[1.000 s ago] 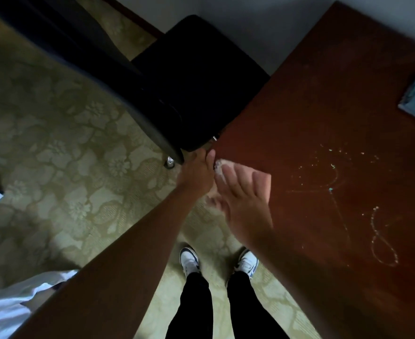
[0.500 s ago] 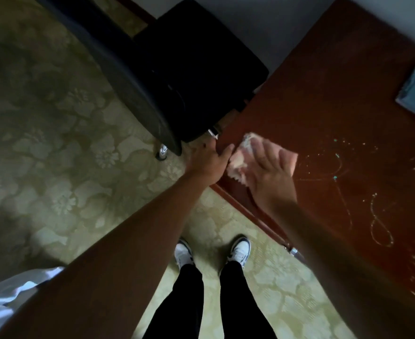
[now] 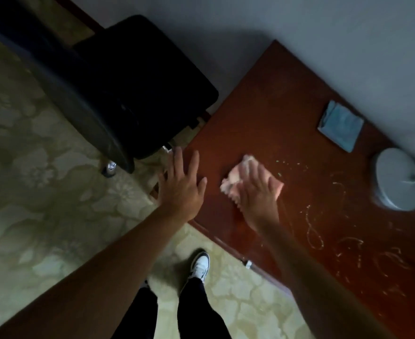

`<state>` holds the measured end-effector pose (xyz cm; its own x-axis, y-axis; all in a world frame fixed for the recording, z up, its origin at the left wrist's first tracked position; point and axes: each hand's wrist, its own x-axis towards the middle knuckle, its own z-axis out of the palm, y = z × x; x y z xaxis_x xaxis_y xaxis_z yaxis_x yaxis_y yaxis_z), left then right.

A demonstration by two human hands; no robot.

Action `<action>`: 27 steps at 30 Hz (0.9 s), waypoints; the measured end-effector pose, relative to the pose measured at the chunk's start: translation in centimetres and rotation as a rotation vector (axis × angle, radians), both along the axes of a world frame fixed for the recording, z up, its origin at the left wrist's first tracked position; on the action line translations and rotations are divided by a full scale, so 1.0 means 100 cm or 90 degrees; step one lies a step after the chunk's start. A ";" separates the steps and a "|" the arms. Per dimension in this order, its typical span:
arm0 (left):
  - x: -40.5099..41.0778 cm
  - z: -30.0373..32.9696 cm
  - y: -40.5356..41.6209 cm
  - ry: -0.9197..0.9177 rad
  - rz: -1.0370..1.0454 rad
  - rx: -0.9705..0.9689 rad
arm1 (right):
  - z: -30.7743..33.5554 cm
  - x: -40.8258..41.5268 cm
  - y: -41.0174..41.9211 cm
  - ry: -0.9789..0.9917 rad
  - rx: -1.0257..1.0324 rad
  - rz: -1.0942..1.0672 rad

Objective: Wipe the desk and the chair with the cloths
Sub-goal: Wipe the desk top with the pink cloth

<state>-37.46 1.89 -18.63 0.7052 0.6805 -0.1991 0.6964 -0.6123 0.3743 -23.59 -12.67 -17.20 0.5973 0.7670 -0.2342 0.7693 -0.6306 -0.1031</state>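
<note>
Two hands flat, right hand [image 3: 256, 192] pressing crumpled, seemingly pink cloth [image 3: 235, 177] on smeared desk [image 3: 287, 99], left hand [image 3: 180, 184] empty

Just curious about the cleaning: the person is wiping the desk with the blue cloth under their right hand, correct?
Not quite. In the head view the right hand presses a pink cloth on the desk; the blue cloth lies untouched near the wall.

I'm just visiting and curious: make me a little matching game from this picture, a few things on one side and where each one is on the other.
Things:
1. pink cloth
2. blue cloth
3. left hand
4. chair

Places:
A. on the carpet beside the desk
B. flat over the desk's near corner
C. under the right hand
D. lying alone near the wall

Pairs: 1-C, 2-D, 3-B, 4-A
</note>
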 end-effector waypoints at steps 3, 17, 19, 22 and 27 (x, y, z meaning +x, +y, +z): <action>0.008 -0.001 -0.006 -0.025 -0.036 0.040 | -0.002 0.025 0.012 -0.018 -0.019 -0.040; 0.114 -0.009 -0.054 0.014 -0.010 0.120 | -0.016 0.121 -0.021 -0.018 0.054 0.068; 0.118 -0.012 -0.053 0.014 -0.004 0.141 | -0.027 0.068 -0.048 -0.027 0.047 0.168; 0.117 -0.011 -0.052 0.011 0.004 0.156 | -0.024 0.038 -0.095 0.040 0.072 0.243; 0.119 -0.010 -0.053 0.021 0.017 0.160 | -0.012 0.134 -0.046 0.021 0.100 0.100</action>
<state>-25.59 -3.42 -19.62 0.6817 0.7303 -0.0442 0.7234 -0.6639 0.1895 -10.16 -17.31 -18.37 0.4614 0.8788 -0.1218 0.8514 -0.4772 -0.2175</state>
